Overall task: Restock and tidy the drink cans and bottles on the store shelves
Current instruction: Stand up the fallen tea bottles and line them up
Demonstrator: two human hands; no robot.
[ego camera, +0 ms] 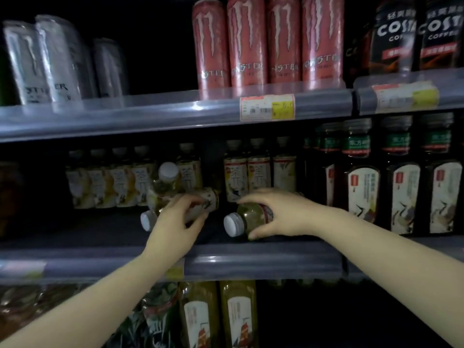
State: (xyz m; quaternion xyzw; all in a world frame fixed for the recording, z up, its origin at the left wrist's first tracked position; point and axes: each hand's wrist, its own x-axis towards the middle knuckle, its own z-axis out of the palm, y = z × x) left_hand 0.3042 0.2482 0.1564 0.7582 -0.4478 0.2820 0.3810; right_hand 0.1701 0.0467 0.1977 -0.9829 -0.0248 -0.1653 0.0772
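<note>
Shop drinks aisle: tiered shelves [175, 114], price tags [267, 107], rows of energy cans [266, 41], tea bottles [258, 172]

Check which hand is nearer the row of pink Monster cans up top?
Right. The right hand sits almost straight below the pink Monster cans; the left hand is lower-left.

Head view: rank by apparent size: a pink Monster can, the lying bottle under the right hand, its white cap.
1. pink Monster can
2. lying bottle, partly covered by the right hand and nearer the camera, so unsure against the can
3. white cap, clearly smallest
</note>
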